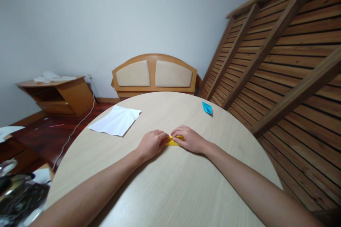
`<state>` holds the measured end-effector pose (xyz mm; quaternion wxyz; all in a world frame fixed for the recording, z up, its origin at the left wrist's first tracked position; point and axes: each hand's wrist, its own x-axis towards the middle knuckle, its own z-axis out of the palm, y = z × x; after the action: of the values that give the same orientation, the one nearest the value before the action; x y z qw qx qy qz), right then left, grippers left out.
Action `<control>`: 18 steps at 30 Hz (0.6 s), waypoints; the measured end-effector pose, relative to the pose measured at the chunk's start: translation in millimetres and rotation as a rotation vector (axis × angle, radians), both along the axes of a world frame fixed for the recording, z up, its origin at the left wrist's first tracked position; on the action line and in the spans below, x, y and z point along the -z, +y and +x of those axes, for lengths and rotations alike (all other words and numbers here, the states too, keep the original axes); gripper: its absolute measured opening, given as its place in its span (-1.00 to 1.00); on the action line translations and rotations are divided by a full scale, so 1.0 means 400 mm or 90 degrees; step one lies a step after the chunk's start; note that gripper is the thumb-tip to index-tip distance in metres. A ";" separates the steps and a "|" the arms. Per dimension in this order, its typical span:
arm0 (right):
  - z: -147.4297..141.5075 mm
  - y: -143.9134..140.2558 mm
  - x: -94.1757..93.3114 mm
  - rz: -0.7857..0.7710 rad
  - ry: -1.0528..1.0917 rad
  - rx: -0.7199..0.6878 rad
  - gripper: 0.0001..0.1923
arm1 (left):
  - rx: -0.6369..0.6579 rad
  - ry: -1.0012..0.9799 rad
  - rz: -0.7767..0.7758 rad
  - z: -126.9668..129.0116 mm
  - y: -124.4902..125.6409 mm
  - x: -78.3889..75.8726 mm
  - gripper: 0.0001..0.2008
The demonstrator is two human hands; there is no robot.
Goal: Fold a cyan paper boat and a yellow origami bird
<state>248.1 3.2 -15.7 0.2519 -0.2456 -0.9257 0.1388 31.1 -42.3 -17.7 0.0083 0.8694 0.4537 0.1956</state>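
Round pale wood counter (165, 191) fills lower half of frame. Wooden headboard (154, 74) with two beige panels behind it, centre. White creased sheet (115, 121) on counter, left of centre. Left hand (151, 144) and right hand (189, 139) meet at frame centre, palms down, each grip pressed flat on yellow folded paper (173, 142). Paper: narrow strip, long axis running left-right across frame, mostly hidden under fingers, bright yellow, flat on counter. Small blue folded paper (207, 108) upper right of hands, well apart.
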 end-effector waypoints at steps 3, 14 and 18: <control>-0.004 -0.004 -0.002 0.012 -0.020 0.001 -0.80 | -0.016 0.009 -0.011 0.001 0.001 -0.002 -0.84; -0.010 -0.010 -0.006 0.044 -0.065 0.039 -0.76 | -0.033 0.010 -0.020 0.005 -0.005 -0.009 -0.84; -0.011 -0.014 -0.012 0.046 -0.070 0.036 -0.76 | -0.038 0.012 -0.026 0.004 -0.004 -0.010 -0.83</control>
<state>243.7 -2.5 -11.0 0.2133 -0.2694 -0.9353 0.0844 32.8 -44.0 -13.7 0.0156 0.8570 0.4834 0.1781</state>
